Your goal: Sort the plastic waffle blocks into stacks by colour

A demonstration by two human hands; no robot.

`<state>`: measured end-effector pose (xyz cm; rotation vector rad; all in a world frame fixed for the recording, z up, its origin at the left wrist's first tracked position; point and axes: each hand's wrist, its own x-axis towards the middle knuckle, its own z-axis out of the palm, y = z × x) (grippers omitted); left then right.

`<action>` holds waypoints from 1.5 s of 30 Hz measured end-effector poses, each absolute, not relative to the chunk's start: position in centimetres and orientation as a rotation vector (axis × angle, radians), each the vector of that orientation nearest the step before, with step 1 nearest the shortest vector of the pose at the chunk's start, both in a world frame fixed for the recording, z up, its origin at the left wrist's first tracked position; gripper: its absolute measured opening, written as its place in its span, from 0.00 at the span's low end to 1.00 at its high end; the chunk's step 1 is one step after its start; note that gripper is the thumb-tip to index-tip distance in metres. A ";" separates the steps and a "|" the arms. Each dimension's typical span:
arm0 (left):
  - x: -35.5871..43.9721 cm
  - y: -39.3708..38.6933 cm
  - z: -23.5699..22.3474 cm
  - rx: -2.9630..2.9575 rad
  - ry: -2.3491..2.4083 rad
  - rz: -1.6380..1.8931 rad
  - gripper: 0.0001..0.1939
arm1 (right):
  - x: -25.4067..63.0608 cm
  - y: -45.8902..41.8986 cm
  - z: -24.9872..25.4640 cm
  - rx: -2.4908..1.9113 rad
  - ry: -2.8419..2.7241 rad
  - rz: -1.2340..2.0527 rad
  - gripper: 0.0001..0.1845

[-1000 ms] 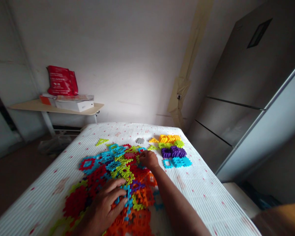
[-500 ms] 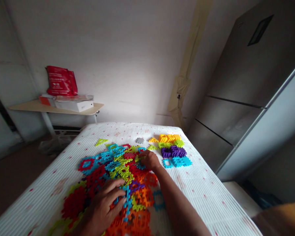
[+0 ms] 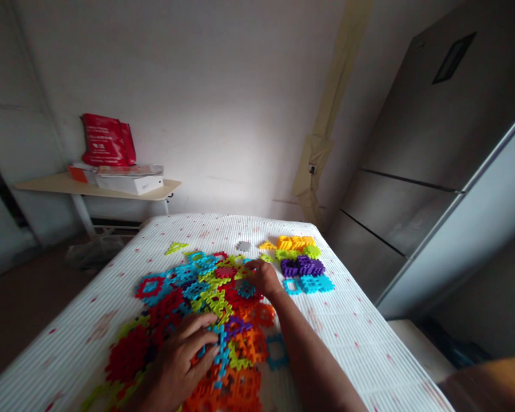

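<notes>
Left hand (image 3: 175,360) spread wide, fingers over a long cyan plastic grid piece (image 3: 221,355), its long axis pointing away from me, in a heap of multicoloured interlocking plastic grid tiles (image 3: 206,303) on a white ribbed cover (image 3: 339,349). Right hand (image 3: 261,278) curled narrow at the heap's far edge, on a lime-green tile (image 3: 242,273); I cannot tell whether it grips.

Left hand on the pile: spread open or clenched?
Spread open: the left hand lies, fingers apart, over the plastic lattice pieces.
</notes>
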<state>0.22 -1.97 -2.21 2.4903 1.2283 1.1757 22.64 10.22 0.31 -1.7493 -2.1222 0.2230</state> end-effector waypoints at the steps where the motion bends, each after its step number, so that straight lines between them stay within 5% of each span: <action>1: 0.2 -1.9 -2.2 2.499 1.225 1.167 0.05 | 23.1 10.5 0.7 -1.747 -2.122 0.200 0.21; 8: 0.1 -1.7 -2.0 2.511 1.211 1.153 0.06 | 27.3 13.9 3.1 -1.876 -2.128 0.032 0.23; 14: 0.1 -1.7 -2.4 2.490 1.221 1.185 0.07 | 27.6 16.2 2.4 -1.975 -2.254 0.013 0.13; 45: 0.0 -1.9 -2.4 2.470 1.271 1.116 0.06 | 25.8 17.3 3.6 -2.151 -2.673 -0.046 0.17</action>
